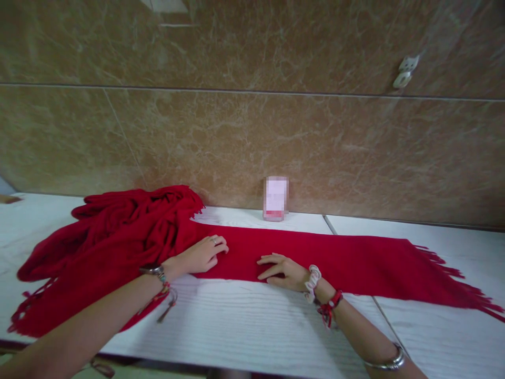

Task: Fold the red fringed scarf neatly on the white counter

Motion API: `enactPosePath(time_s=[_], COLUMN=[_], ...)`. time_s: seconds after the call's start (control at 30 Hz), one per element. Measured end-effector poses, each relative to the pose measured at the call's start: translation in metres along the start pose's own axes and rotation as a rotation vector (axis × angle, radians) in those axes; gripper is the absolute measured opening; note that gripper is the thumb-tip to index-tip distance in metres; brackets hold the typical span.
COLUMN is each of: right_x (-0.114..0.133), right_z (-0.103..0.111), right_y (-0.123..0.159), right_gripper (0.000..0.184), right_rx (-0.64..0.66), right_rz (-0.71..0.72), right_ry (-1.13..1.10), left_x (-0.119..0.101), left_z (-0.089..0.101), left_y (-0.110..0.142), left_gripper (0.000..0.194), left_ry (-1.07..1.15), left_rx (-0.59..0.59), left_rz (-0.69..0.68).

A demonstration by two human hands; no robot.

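- At the left end of the tabletop point(236, 326), a brown object point(10, 199) is cut off by the view's edge; I cannot tell what it is.
- The red scarf point(244, 250) is heaped near the tabletop's front left corner, folds hiding its layers; a flat strip runs toward the right edge.
- The left hand point(213, 252) rests on the strip beside the heap, fingers bent; whether they pinch cloth is unclear.
- A phone-shaped thing point(275, 198) stands at the back edge, its face blurred into squares.
- The right hand point(282, 271) lies on the strip, fingers spread, gripping nothing.
- The fringe point(469, 287) at far right meets the view's edge, its last strands cut off.
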State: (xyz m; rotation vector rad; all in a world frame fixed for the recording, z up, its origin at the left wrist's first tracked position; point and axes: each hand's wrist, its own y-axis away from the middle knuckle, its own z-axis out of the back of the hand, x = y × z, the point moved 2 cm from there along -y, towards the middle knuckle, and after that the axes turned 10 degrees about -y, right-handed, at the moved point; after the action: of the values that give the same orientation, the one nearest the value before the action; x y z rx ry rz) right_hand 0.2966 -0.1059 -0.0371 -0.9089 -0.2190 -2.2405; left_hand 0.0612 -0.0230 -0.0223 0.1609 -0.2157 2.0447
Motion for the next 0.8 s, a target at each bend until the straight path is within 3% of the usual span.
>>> enactPosePath(time_s=[0.13,0.23,0.33,0.43,0.57,0.67,0.8], right_x=[-0.002,-0.003,-0.003,-0.002,-0.003,-0.004,-0.004], right_z=[0.000,-0.001,-0.001,-0.001,-0.001,-0.001,-0.001], right_y=[0.000,0.001,0.000,0.001,0.002,0.002,0.002], right_gripper=[0.025,0.025,0.025,0.024,0.025,0.025,0.025], right_rx=[0.002,-0.008,-0.017,-0.020,-0.022,-0.017,-0.020], right_rz=[0.025,0.039,0.050,0.049,0.031,0.028,0.039], right_ry=[0.003,-0.003,-0.005,-0.001,0.000,0.002,0.009], left_x=[0.034,0.038,0.014,-0.021,-0.048,-0.032,0.008], left_z=[0.004,0.013,0.018,0.011,-0.012,-0.020,-0.016], left_y=[0.032,0.029,0.000,-0.037,-0.058,-0.041,-0.006], left_gripper=[0.030,0.026,0.026,0.036,0.043,0.045,0.044], left_ry=[-0.167,-0.241,-0.186,-0.103,0.032,0.032,-0.065], left_rx=[0.111,0.107,-0.006,-0.083,0.035,0.124,0.231], left_rz=[0.039,0.055,0.083,0.178,0.196,0.229,0.492])
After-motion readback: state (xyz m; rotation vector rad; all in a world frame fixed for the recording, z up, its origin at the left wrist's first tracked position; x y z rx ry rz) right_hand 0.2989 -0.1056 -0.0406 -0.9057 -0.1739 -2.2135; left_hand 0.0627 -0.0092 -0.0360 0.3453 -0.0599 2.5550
